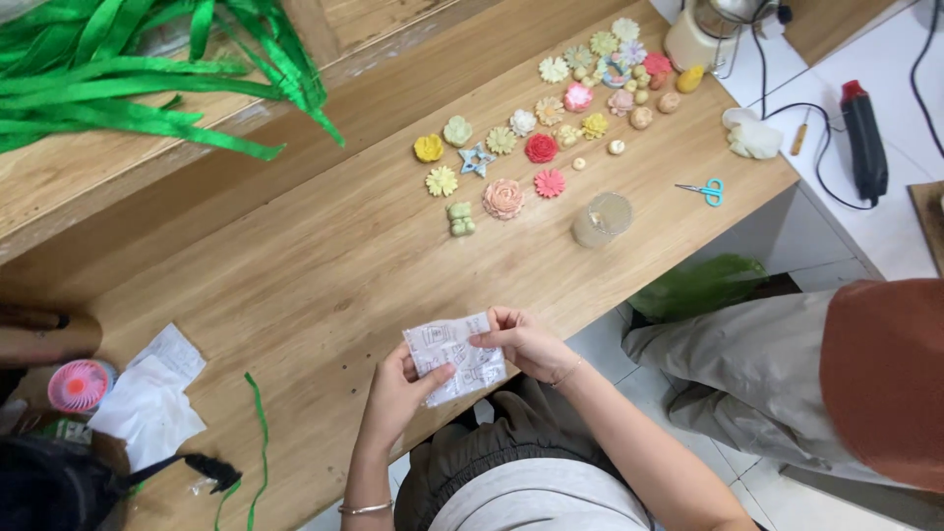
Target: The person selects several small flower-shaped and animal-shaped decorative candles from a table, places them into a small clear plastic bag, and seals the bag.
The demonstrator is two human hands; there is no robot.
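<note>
My left hand (395,391) and my right hand (524,342) both grip a small white printed packet (454,357) over the front edge of the wooden table (295,265). The left thumb presses on the packet's lower left; the right fingers pinch its upper right corner. Farther back on the table lie several small coloured flower-shaped pieces (503,198), pink, red, yellow and green, and a star-shaped one (477,159).
A cloudy plastic cup (602,218) and small blue scissors (704,190) sit right of the flowers. Green ribbons (128,69) hang at the back left. White tissue (147,398), a pink round fan (79,383) and a green strip (260,442) lie left. Another person (836,383) sits at right.
</note>
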